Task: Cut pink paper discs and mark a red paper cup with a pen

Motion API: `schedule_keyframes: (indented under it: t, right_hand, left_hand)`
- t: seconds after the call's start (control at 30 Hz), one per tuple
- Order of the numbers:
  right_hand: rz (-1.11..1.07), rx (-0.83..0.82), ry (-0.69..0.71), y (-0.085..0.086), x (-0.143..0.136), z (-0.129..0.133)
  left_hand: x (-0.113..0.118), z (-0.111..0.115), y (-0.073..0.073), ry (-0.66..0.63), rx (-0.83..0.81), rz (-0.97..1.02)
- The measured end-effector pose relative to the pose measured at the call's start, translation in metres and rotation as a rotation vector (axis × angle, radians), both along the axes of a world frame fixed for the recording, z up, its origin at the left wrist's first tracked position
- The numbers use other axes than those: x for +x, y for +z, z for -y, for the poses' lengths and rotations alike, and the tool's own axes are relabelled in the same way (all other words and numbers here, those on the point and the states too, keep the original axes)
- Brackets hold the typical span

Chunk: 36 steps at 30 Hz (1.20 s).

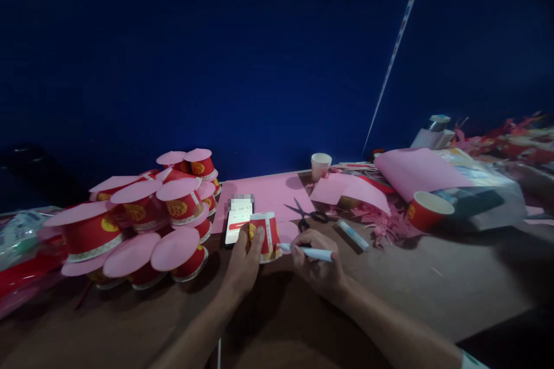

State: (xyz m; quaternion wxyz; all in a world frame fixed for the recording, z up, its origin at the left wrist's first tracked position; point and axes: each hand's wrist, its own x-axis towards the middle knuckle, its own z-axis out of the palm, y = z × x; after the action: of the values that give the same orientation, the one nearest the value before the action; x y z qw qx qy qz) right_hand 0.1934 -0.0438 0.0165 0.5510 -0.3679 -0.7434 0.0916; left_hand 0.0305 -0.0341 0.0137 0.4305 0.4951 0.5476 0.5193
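My left hand (247,255) is closed around a red paper cup (270,236) with a gold emblem and a white printed strip, its rim facing down. In my right hand (318,265) is a white pen-shaped marker (319,253), its tip at the cup's lower right side; whether it touches cannot be made out. Behind the cup lies a pink paper disc (289,232). A phone (239,219) with a lit screen rests just beyond my left hand. Black-handled scissors (304,220) lie open past my right hand, near a pale tube or marker cap (352,235).
Stacked red cups topped with pink discs (136,199) crowd the left. Pink paper sheets (268,193) lie at the back. A white cup (321,166), another red cup (430,211), pink paper scraps (387,222) and a plastic bag (497,202) stand or lie rightward. A blue wall (259,69) closes the back.
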Motion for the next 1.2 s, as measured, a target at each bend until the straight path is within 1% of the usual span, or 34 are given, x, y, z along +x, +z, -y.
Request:
schedule_keyframes:
  t: [0.2, 0.4, 0.6, 0.83, 1.03, 1.2]
  right_hand:
    - [0.004, 0.007, -0.002, 0.0017, -0.0003, 0.0004]
    - [0.003, 0.000, 0.001, 0.0034, -0.0001, 0.0008]
    - [0.002, 0.005, 0.009, 0.0057, -0.0007, 0.0016]
    - [0.015, 0.013, -0.013, 0.0049, -0.0004, 0.0011]
    - [0.007, 0.009, 0.007, 0.0056, -0.0008, 0.0017]
    - [0.007, -0.004, -0.008, 0.0027, -0.0005, 0.0009]
  left_hand:
    - [-0.0006, -0.0007, -0.0011, -0.005, -0.017, -0.012]
    - [0.0000, -0.0002, 0.0005, -0.009, -0.023, 0.026]
    - [-0.0006, 0.0007, 0.0021, -0.009, -0.011, -0.002]
    - [-0.0006, 0.0008, 0.0019, -0.019, -0.011, -0.014]
    - [-0.0006, 0.0009, 0.0012, -0.019, -0.011, -0.002]
    - [-0.0003, 0.0010, 0.0030, -0.012, -0.008, -0.001]
